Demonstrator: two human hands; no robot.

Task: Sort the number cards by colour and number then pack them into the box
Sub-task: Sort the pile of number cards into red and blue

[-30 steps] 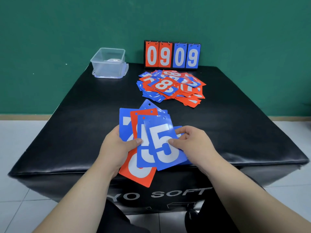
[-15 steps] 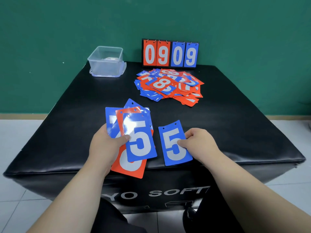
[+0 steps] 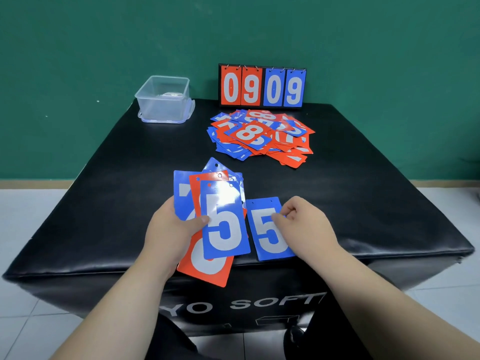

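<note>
Where the far left corner of the black padded block [image 3: 363,203] lies, a clear plastic box [image 3: 164,100] stands upright with its top open; what is inside cannot be made out. Near the front edge, left of centre, the left hand [image 3: 171,229] grips a fan of number cards [image 3: 207,193], thumb pressed on the face and fingers curled behind. The top card of the fan is a blue 5 [image 3: 224,219]. Behind it sit a red card [image 3: 207,268], whose lower end overhangs the front edge, and a blue 7 [image 3: 181,196] at the left side.

At the centre of the far edge, a scoreboard stand [image 3: 262,87] is upright and reads 0 9 in red and 0 9 in blue. Directly in front of it lies a loose pile of red and blue number cards [image 3: 262,136], with a red 8 uppermost.

Just right of the fan, apart from it, a single blue 5 card [image 3: 267,229] sits at the front edge. The right hand [image 3: 304,224] pinches its right side, thumb on the face and fingers curled together. Whether this card lies fully flat cannot be told.
</note>
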